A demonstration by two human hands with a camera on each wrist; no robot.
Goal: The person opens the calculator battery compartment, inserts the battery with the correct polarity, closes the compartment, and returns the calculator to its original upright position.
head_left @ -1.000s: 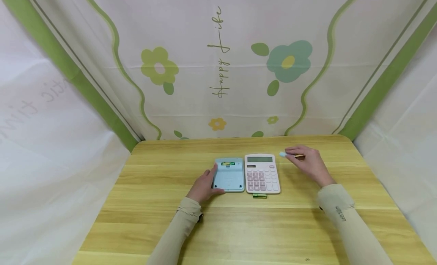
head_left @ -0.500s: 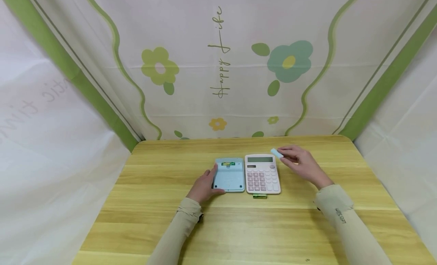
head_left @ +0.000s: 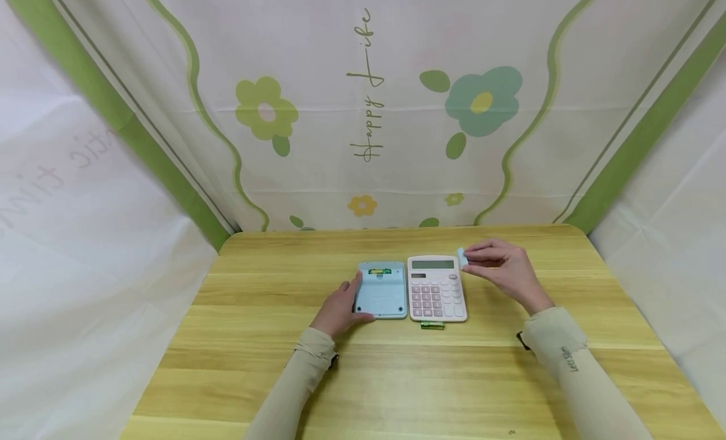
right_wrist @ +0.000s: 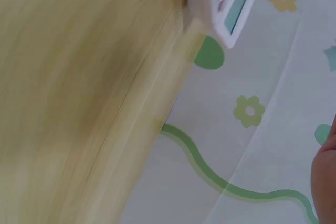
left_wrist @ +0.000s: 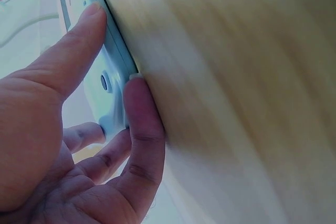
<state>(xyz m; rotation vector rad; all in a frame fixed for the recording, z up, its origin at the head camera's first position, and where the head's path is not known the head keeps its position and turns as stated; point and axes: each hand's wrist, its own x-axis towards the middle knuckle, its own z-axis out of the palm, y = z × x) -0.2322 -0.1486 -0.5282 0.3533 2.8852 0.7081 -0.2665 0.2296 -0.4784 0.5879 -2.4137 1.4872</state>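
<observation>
A light blue calculator (head_left: 381, 296) lies face down, a green battery (head_left: 379, 272) showing in the slot near its far end. My left hand (head_left: 336, 311) grips its left side and near corner; in the left wrist view, thumb and fingers hold the edge of the calculator (left_wrist: 118, 52). My right hand (head_left: 509, 271) pinches a small light blue cover (head_left: 462, 258) by the far right corner of a pink-and-white calculator (head_left: 458, 289), which lies face up. The right wrist view catches only part of the hand (right_wrist: 324, 182); the cover is out of sight there.
Another green battery (head_left: 432, 325) lies along the near edge of the pink-and-white calculator. The two calculators sit side by side on the wooden table (head_left: 397, 383). A flowered curtain (head_left: 317, 144) hangs right behind the table's far edge, with more cloth at both sides.
My right hand moved left toward the pink-and-white calculator, then slightly back right, and the cover turned more upright in its fingertips. My left hand and both calculators stay where they were.
</observation>
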